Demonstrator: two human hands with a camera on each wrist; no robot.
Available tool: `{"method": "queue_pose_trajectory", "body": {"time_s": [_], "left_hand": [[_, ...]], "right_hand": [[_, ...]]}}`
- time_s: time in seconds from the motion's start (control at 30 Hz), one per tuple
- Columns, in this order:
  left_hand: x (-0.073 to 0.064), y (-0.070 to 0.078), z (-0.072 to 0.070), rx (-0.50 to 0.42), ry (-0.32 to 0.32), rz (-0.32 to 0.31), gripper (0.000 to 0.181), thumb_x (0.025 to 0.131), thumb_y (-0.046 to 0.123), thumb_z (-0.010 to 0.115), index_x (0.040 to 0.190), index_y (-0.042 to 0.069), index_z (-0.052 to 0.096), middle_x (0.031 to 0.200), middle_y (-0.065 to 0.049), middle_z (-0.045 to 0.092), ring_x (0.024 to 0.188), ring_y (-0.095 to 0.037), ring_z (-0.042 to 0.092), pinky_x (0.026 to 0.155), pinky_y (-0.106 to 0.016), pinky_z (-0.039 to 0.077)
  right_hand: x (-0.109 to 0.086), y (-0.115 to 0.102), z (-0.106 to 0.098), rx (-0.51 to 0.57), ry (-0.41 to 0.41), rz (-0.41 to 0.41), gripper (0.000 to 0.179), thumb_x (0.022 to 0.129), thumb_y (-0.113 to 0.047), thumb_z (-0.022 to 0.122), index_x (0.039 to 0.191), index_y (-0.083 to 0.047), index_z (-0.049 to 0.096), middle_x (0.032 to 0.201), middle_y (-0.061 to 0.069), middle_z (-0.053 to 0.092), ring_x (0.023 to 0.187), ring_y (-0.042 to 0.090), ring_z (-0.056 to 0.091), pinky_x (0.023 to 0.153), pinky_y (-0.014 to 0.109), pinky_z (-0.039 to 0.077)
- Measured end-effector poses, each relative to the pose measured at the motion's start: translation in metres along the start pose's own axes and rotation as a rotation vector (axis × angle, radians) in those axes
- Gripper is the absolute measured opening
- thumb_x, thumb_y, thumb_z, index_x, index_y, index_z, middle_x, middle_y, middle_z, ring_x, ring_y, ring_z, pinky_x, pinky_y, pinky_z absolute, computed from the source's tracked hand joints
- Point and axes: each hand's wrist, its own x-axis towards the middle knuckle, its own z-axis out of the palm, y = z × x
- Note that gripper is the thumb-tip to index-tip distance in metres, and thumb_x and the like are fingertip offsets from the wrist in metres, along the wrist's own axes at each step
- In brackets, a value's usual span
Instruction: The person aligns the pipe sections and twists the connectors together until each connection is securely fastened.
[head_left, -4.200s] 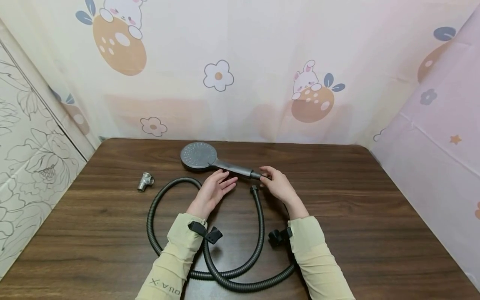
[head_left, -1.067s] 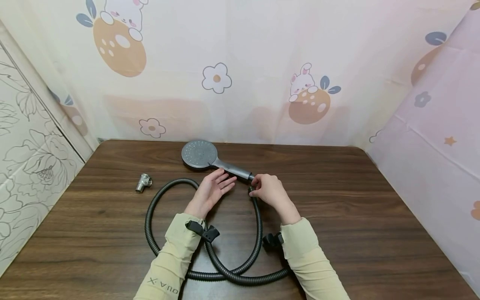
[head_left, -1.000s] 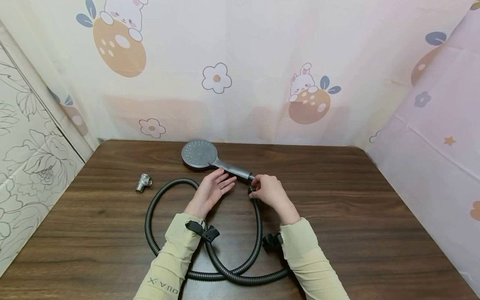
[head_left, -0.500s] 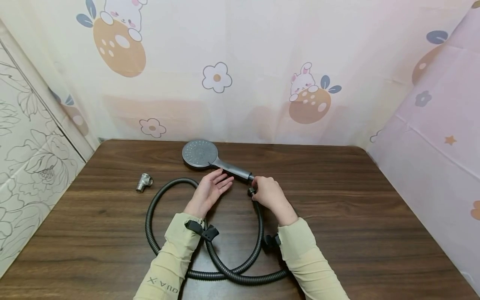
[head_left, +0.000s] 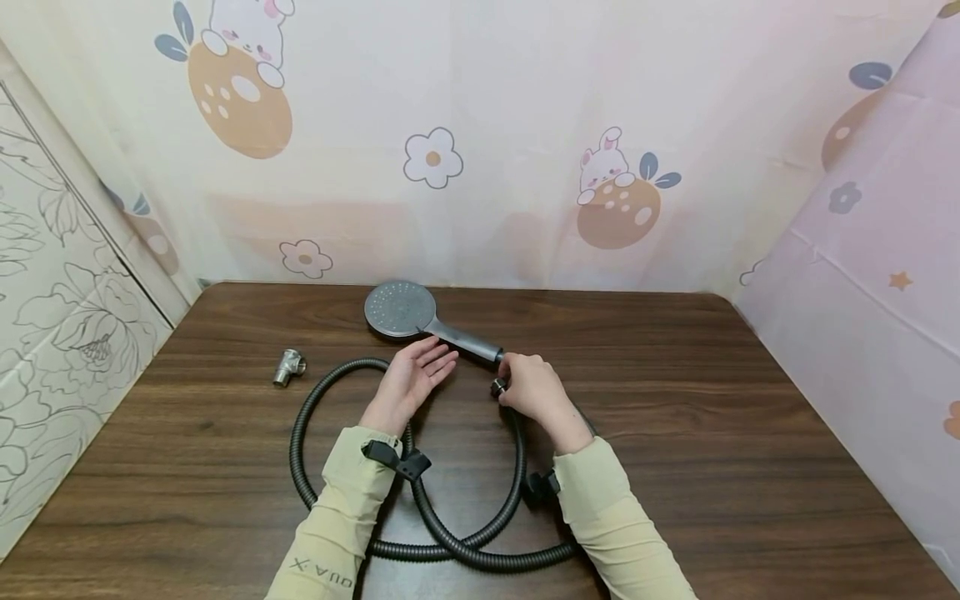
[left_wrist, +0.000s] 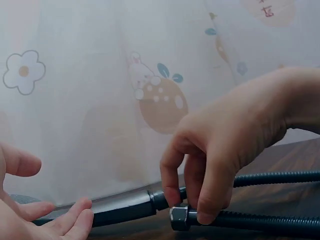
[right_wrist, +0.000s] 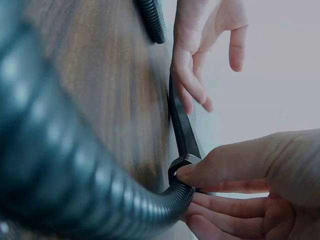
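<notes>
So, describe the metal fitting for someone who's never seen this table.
On the brown table lies a looped, ribbed hose. Beside its upper-left curve in the head view sits the fitting: small, stubby, shiny silver, unlike the dark hose and grey shower head.

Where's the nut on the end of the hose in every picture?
Head: the nut is below the middle, slightly right, by the fingers.
Left wrist: the nut is near the bottom, just right of the middle.
Right wrist: the nut is below the middle, slightly right, by the thumb.
Shared landmark: the right hand, pinching the hose right at the nut.
</notes>
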Motion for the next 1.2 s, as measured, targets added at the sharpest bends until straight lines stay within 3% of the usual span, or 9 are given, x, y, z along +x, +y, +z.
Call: {"method": "queue_pose_trajectory", "body": {"time_s": [0.27,0.57,0.73,0.9,1.1,1.2], "left_hand": [[-0.006,0.018,-0.005,0.124,0.033,0.003,0.042,0.098,0.014,0.035,0.135,-0.004,0.028,0.121,-0.016,0.044,0.103,-0.023,0.052,0.094,-0.032,0.039],[-0.011,0.028,-0.007,0.290,0.082,0.071,0.040,0.097,0.012,0.035,0.133,-0.005,0.031,0.121,-0.017,0.046,0.091,-0.016,0.057,0.092,-0.032,0.041],[-0.013,0.031,-0.010,0.381,0.127,0.102,0.036,0.098,0.011,0.035,0.130,-0.005,0.036,0.110,-0.011,0.053,0.084,-0.011,0.059,0.094,-0.034,0.041],[-0.016,0.037,-0.013,0.423,0.145,0.122,0.037,0.097,0.011,0.035,0.130,-0.006,0.037,0.093,0.000,0.057,0.077,-0.006,0.060,0.094,-0.035,0.041],[-0.021,0.045,-0.018,0.454,0.160,0.152,0.035,0.097,0.011,0.037,0.128,-0.006,0.038,0.089,0.003,0.060,0.076,-0.007,0.061,0.083,-0.027,0.045],[-0.022,0.048,-0.022,0.468,0.155,0.145,0.037,0.097,0.011,0.036,0.130,-0.006,0.037,0.086,0.006,0.061,0.078,-0.007,0.061,0.083,-0.027,0.045]], "right_hand": [[0.001,0.003,-0.003,0.124,0.030,-0.043,0.023,0.072,-0.010,0.071,0.092,-0.009,0.060,0.072,0.000,0.057,0.061,0.014,0.051,0.059,0.028,0.043],[0.004,0.005,-0.001,0.240,0.061,-0.070,0.024,0.074,-0.010,0.065,0.098,-0.008,0.062,0.078,0.002,0.060,0.066,0.014,0.051,0.062,0.027,0.043],[0.004,0.005,0.000,0.304,0.064,-0.070,0.024,0.077,-0.009,0.061,0.101,-0.008,0.060,0.081,0.004,0.058,0.068,0.015,0.050,0.063,0.028,0.042],[0.005,0.005,0.001,0.405,0.022,-0.050,0.026,0.080,-0.009,0.057,0.106,-0.010,0.057,0.089,0.004,0.056,0.073,0.016,0.049,0.065,0.029,0.042],[0.006,0.004,0.004,0.526,0.000,-0.025,0.030,0.081,-0.006,0.056,0.111,-0.009,0.057,0.091,0.006,0.056,0.067,0.016,0.052,0.063,0.028,0.043],[0.006,0.002,0.006,0.564,-0.012,-0.010,0.032,0.080,-0.005,0.056,0.112,-0.009,0.059,0.090,0.006,0.057,0.065,0.014,0.055,0.062,0.027,0.044]]}}
